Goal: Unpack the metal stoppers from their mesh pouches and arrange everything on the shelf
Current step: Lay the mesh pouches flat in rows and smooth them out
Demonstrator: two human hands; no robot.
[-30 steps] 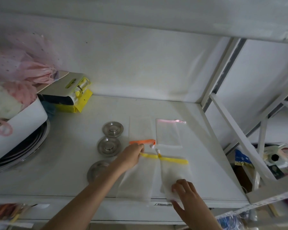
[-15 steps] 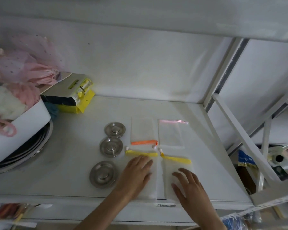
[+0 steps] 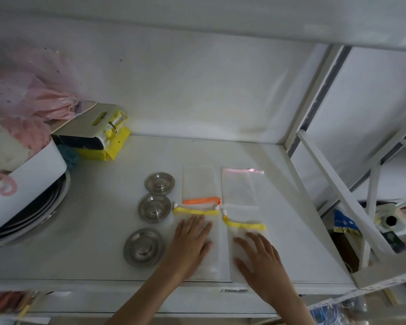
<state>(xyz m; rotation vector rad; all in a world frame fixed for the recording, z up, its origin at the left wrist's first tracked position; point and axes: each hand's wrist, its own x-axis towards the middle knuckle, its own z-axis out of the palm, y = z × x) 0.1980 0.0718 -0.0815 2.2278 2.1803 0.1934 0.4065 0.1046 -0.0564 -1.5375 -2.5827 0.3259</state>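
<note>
Three round metal stoppers lie in a column on the white shelf [image 3: 99, 207]: a far stopper [image 3: 159, 183], a middle stopper [image 3: 154, 208] and a larger near stopper [image 3: 144, 247]. Four flat empty mesh pouches lie to their right: an orange-ribbon pouch [image 3: 198, 184], a pink-ribbon pouch [image 3: 239, 188], and two yellow-ribbon pouches [image 3: 217, 254] [image 3: 246, 228] in front. My left hand [image 3: 189, 245] presses flat on the left yellow-ribbon pouch. Palm down, my right hand [image 3: 259, 261] lies on the right yellow-ribbon pouch.
A white tub [image 3: 31, 174] with pink and white fabric sits on stacked metal pans [image 3: 56, 202] at the left. Yellow and white packages [image 3: 103, 134] lie at the back left. A diagonal shelf brace [image 3: 338, 191] and cluttered goods [image 3: 389, 226] stand to the right.
My left hand let go of the yellow ribbon end and pulled back, and now lies flat on the left yellow-ribbon pouch. My right hand slid forward and spread over the right yellow-ribbon pouch.
</note>
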